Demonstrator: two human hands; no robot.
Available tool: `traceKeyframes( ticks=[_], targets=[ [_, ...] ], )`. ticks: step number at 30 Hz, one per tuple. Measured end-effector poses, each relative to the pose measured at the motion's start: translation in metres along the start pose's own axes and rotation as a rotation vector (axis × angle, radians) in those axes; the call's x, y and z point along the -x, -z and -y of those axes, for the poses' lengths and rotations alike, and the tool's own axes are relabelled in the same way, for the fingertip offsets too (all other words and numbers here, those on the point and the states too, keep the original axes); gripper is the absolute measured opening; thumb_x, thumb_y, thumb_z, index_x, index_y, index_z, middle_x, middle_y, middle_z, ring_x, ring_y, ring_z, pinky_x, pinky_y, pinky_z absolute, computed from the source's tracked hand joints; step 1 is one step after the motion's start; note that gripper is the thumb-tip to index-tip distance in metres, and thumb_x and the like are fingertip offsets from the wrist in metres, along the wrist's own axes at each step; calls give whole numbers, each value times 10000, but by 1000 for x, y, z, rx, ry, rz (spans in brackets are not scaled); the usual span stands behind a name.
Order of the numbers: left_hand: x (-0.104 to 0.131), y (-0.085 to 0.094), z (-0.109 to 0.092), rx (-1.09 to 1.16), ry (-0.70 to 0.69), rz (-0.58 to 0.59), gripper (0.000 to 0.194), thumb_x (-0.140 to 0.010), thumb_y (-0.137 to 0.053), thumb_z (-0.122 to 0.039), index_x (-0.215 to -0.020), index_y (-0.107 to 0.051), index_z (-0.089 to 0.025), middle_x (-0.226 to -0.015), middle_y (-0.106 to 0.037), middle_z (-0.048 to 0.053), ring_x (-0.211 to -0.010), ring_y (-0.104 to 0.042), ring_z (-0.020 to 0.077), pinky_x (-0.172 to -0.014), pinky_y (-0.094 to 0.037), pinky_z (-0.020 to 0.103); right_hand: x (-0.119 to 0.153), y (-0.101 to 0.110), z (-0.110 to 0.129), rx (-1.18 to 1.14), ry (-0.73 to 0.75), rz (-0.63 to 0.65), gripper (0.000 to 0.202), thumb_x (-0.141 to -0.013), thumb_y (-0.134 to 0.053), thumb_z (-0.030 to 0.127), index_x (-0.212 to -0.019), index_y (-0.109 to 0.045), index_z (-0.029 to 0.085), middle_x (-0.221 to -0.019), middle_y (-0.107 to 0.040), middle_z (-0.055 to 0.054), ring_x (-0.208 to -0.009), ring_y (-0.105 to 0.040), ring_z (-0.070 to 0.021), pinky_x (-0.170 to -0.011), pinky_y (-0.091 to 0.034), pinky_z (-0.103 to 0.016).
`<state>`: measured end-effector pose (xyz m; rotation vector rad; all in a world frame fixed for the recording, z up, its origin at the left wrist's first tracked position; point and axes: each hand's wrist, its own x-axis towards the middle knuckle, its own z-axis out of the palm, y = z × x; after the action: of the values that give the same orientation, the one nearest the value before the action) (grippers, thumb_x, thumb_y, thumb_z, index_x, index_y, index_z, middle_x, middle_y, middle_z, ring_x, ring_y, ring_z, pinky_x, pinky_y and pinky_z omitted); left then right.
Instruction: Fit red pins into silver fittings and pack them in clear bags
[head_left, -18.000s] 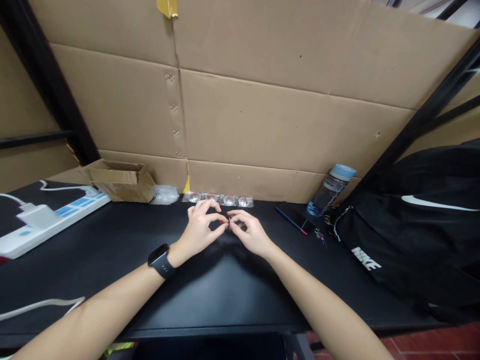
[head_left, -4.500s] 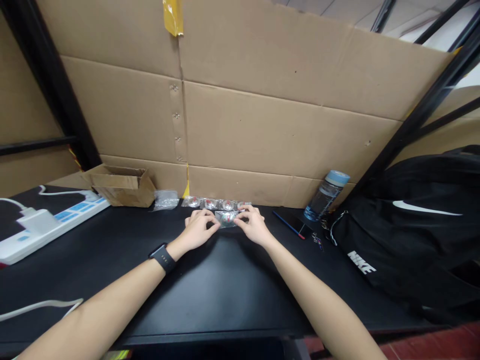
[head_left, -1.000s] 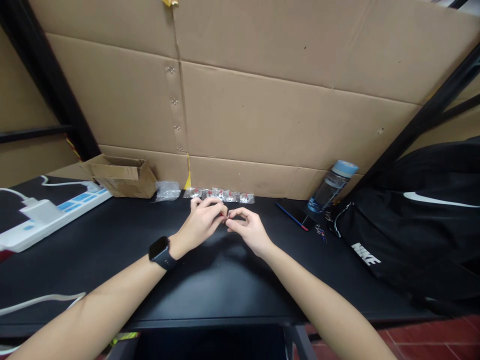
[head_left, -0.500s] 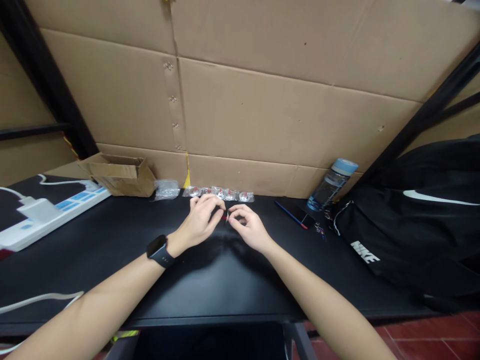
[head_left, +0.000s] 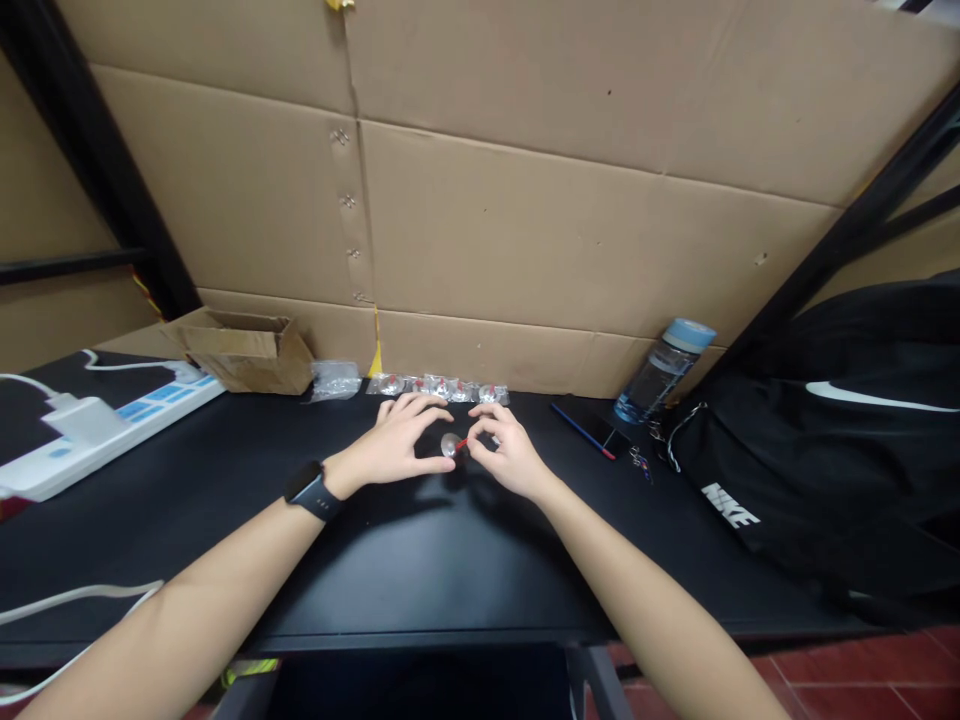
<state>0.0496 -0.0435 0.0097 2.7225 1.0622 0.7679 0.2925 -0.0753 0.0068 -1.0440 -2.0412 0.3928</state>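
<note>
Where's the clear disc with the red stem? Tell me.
In the head view, below centre: the clear disc is between the left hand and right hand, which pinches its red stem.

Clear disc with red stem, black tabletop, tan cardboard, light-blue bottle cap.

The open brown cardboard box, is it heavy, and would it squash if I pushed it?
The open brown cardboard box is probably light, since its walls look thin, though its insides are hidden. It might squash a bit, because its flaps look bent. A gentle push would likely slide it rather than roll it, as its sides are flat.
</note>
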Motion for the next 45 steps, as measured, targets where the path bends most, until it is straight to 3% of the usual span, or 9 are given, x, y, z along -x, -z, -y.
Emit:
traceKeyframes(
  ticks=[2, 5, 8, 10, 13, 17, 24, 36, 45],
  targets=[
    [1, 7, 16, -13, 27, -8, 480, -886, -639, -503, -1326, -562, -325, -1404, -553, 87, -1328, -428, 336, -1070, -316, 527, 1, 3, -4, 74, 32, 68, 67, -842, -697, 208, -777, -692, 225, -1242, -603, -81, -1217, -527, -274, -1066, -420, -484],
    [6, 15, 49, -74, 91, -54, 250, -874, -632, -341, -1113, -687, -294, -1308, -604, 70, -1295, -457, 332, -1064, -325, 521, 2, 9, -10, 142, 63, 161, 77, -826, -717, 199, -753, -701, 218, -1288, -584, -92, -1247, -503, -292, -1058, -431, -498],
    [10, 17, 77, -81, 112, -19, 169, -801, -708, -322, -963, -742, -288, -1249, -627, 63, -1256, -481, 331, -1067, -321, 514, 1, 16, -18, 154, 57, 217, 77, -854, -701, 212, -778, -709, 221, -1260, -594, -90, -1200, -536, -275, -1035, -450, -474],
    [12, 15, 87, -60, 115, 20, 134, -774, -743, -344, -897, -762, -295, -1216, -640, 55, -1220, -499, 325, -1060, -323, 506, 0, 20, -25, 170, 44, 217, 24, -864, -699, 216, -847, -710, 229, -1210, -612, -81, -1128, -568, -252, -1008, -461, -447],
    [13, 9, 92, -43, 126, 59, 76, -761, -765, -358, -815, -776, -305, -1174, -652, 45, -1190, -501, 321, -1042, -320, 501, 0, 26, -38, 255, -9, 187, 243, -817, -738, 186, -1048, -686, 241, -1166, -627, -78, -1063, -577, -247, -967, -464, -424],
    [10, 4, 88, -62, 121, 73, 61, -783, -751, -360, -801, -789, -316, -1157, -646, 44, -1169, -485, 314, -1008, -322, 483, 1, 31, -57, 371, -113, 190, 421, -783, -749, 182, -1187, -648, 236, -1199, -641, -98, -1082, -580, -271, -947, -446, -424],
    [9, 1, 77, -82, 81, 121, 89, -812, -735, -377, -785, -776, -302, -1110, -638, 48, -1118, -479, 297, -947, -332, 438, 0, 31, -69, 332, -129, 212, 297, -798, -722, 181, -1089, -671, 213, -988, -696, -55, -859, -636, -192, -819, -473, -318],
    [5, -2, 46, -154, -28, 30, 167, -998, -505, -249, -872, -608, -214, -908, -677, 25, -960, -555, 211, -837, -305, 357, -1, 32, -70, 250, -101, 208, 274, -798, -712, 119, -1061, -670, 187, -992, -684, -63, -865, -639, -183, -833, -489, -308],
    [-4, -3, 4, -549, -330, -44, 150, -960, -570, -122, -847, -630, -201, -843, -713, 73, -1017, -574, 248, -908, -324, 431, 0, 32, -68, 258, -68, 222, 228, -805, -693, 103, -1014, -688, 193, -971, -655, -62, -853, -614, -183, -837, -483, -320]
  ],
)
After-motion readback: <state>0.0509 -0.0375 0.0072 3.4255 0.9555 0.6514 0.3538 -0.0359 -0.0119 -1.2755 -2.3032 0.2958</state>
